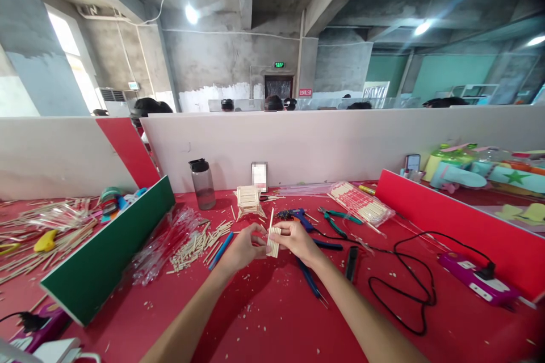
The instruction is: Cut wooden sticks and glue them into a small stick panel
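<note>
A small panel of wooden sticks (pixel 275 245) lined up side by side is between my hands above the red table, one longer stick (pixel 271 220) standing up along its left edge. My right hand (pixel 296 240) pinches the panel from the right. With thumb and fingers, my left hand (pixel 246 248) grips its left edge. Just behind stands a small stick-built model (pixel 248 199). Left of my left hand lie a blue pen-like tool (pixel 221 250) and a pile of short cut sticks (pixel 198 248). A blue hot glue gun (pixel 300 216) lies beyond my right hand.
A dark water bottle (pixel 202 184) and a phone (pixel 259 174) stand at the back partition (pixel 298 142). On the right are green-handled pliers (pixel 340 220), a bagged stick bundle (pixel 361 202), a black cable and a purple power strip (pixel 477 278). Green (pixel 114 255) and red dividers flank the space.
</note>
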The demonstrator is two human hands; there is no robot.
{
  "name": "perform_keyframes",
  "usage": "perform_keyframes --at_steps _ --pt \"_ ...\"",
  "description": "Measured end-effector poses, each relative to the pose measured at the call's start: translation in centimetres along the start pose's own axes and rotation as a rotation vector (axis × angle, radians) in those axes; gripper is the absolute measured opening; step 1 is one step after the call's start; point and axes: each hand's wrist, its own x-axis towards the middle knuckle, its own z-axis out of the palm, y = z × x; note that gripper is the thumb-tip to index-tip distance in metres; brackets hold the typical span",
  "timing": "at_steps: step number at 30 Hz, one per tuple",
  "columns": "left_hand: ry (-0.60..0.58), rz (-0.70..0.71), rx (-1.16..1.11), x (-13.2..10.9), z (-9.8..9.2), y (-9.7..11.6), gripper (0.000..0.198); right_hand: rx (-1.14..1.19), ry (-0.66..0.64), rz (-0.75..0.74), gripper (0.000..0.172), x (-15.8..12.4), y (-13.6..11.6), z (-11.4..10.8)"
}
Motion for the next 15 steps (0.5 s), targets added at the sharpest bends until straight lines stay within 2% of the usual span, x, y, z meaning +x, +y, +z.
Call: perform_keyframes --at_steps 6,11,15 --pt "0.012 0.021 0.04 0.0 -0.2 0.0 0.049 -0.011 0.009 0.035 0.055 -0.1 -0.3 0.3" --pt "0.016 0.049 0.103 0.1 -1.2 0.5 0.038 -0.025 0.036 0.042 0.051 0.1 -0.3 0.0" --pt "0.041 0.104 0.163 0.4 -2.0 0.6 0.03 -0.099 -0.021 0.023 0.051 0.1 0.5 0.1"
